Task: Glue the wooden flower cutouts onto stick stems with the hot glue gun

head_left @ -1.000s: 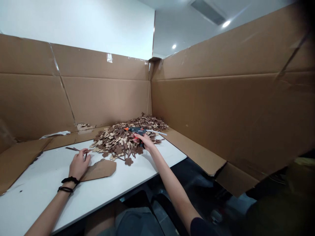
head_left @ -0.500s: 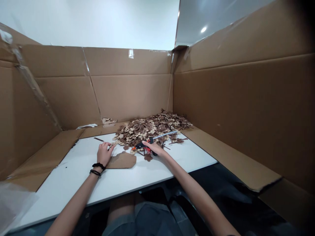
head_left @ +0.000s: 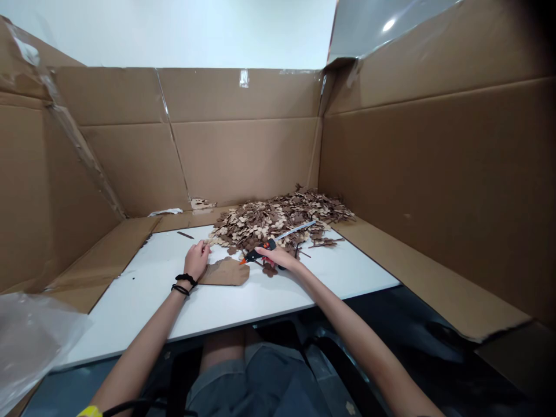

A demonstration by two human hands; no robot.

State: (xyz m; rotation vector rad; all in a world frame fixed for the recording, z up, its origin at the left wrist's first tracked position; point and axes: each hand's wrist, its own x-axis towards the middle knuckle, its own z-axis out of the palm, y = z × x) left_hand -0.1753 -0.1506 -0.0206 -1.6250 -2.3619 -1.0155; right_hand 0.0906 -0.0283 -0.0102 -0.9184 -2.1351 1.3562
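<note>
My right hand [head_left: 278, 255] is wrapped round a black glue gun [head_left: 260, 250] with an orange tip and a pale glue stick [head_left: 295, 230] sticking out of its back. The tip points left, over the right edge of a brown cardboard piece [head_left: 226, 273]. At the cardboard's left side, my left hand [head_left: 197, 259] has its fingers drawn together near a light flower piece; whatever they pinch is too small to make out. Behind both hands lies a large heap of brown and tan flower-shaped pieces [head_left: 260, 223].
A white board [head_left: 269, 307] carries these things, with a dark strip [head_left: 185, 235] at its back left. Tall cardboard walls [head_left: 243, 150] stand behind and at both sides. Clear plastic [head_left: 35, 341] lies at the front left.
The view has shifted, so the scene sits a little higher and further right. The glue gun's tip is now over the cardboard's right edge, and my left-hand fingers have drawn closer together.
</note>
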